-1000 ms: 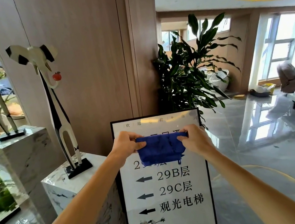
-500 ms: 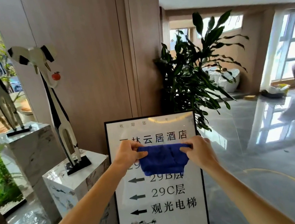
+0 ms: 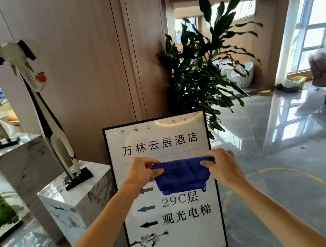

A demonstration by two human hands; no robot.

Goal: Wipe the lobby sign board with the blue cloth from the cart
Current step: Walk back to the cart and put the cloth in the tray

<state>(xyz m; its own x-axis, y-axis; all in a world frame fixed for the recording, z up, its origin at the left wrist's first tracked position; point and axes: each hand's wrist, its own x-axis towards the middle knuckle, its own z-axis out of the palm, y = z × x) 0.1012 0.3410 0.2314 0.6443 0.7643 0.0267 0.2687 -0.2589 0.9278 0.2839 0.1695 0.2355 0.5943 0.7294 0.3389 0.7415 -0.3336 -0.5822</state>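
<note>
Glossy grey marble flooring [image 3: 287, 147] and a wood-panelled column [image 3: 86, 60] frame the head view, where a black-framed lobby sign board [image 3: 174, 237] stands upright beside a marble plinth [image 3: 74, 198] with a tall animal sculpture [image 3: 45, 110] and in front of a leafy potted plant [image 3: 202, 65]. Held in front of the board's middle, the blue cloth [image 3: 181, 176] is stretched between both hands, the left hand [image 3: 141, 171] and the right hand [image 3: 222, 165] each pinching an upper corner, probably to spread or fold it into a flat pad before wiping; whether it touches the glass cannot be told.
</note>
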